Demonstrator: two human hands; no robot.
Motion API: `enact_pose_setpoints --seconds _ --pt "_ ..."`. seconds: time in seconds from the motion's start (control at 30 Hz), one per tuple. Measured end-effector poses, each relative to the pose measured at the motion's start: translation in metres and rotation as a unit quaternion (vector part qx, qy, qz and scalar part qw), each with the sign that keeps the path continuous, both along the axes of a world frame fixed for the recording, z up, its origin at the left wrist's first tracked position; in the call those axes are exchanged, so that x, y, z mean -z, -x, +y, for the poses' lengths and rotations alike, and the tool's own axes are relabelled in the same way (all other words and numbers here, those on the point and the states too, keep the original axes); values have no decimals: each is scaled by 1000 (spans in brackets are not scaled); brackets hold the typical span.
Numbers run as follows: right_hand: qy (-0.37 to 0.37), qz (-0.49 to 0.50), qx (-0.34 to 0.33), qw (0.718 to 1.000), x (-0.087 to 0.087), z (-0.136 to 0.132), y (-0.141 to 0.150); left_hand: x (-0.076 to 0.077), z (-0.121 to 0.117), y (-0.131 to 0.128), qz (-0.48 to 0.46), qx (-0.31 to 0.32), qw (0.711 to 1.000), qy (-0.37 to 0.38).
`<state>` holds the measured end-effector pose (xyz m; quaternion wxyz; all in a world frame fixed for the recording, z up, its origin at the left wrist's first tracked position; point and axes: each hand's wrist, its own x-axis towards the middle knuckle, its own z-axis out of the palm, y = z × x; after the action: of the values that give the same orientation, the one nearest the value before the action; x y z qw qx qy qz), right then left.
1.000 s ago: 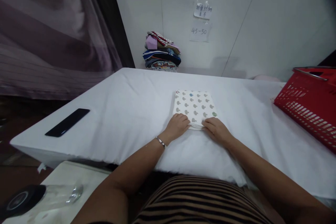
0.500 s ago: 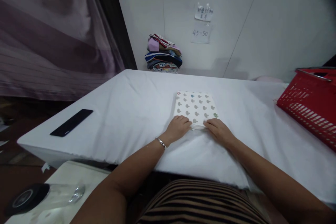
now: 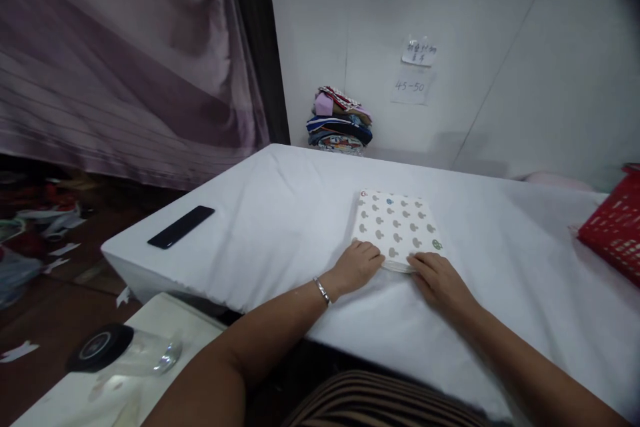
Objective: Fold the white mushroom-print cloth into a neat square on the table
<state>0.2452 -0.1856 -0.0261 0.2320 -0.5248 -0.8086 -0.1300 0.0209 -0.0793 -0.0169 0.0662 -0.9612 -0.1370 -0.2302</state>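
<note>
A white folded cloth (image 3: 397, 220) with grey mushroom-like prints and a few coloured ones lies flat on the white-covered table (image 3: 280, 227). My left hand (image 3: 359, 263) is closed on its near left corner, fingers on top and the thumb at the edge. At the near right corner, my right hand (image 3: 440, 279) grips the same edge in the same way. Between my hands the stacked layers of the near edge show. A silver bracelet (image 3: 323, 291) circles my left wrist.
A black phone (image 3: 181, 227) lies on the table's left part. The red basket (image 3: 613, 220) stands at the right edge. Folded clothes (image 3: 340, 121) are piled behind the table by the wall. A clear bottle with a black lid (image 3: 103, 348) lies on a low white surface at lower left.
The camera view has turned left, so everything sits further right and slightly lower, and less of the basket shows. Both hands stay at the near corners of the folded cloth.
</note>
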Motion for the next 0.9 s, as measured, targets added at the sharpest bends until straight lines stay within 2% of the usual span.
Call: enact_pose_setpoints --seconds 0.2,0.3,0.37,0.43,0.53,0.63,0.77,0.9 --pt "2 -35 -28 999 11 13 34 0 1 5 -55 -14 997 57" --pt "20 -49 -15 998 17 13 41 1 10 10 -132 -85 979 128" --pt "25 -48 -12 998 19 11 41 2 18 15 -194 -165 948 192" --pt "28 -45 -10 999 19 9 40 2 26 18 -235 -240 902 271" --pt "37 -42 -8 998 18 8 38 4 32 21 -239 -299 833 399" --pt "50 -31 -10 998 15 11 38 6 33 20 -229 -306 799 464" --pt "58 -20 -18 998 11 18 48 7 34 18 -230 -298 794 478" --pt "53 -46 -36 997 14 21 60 7 37 20 -230 -295 791 484"
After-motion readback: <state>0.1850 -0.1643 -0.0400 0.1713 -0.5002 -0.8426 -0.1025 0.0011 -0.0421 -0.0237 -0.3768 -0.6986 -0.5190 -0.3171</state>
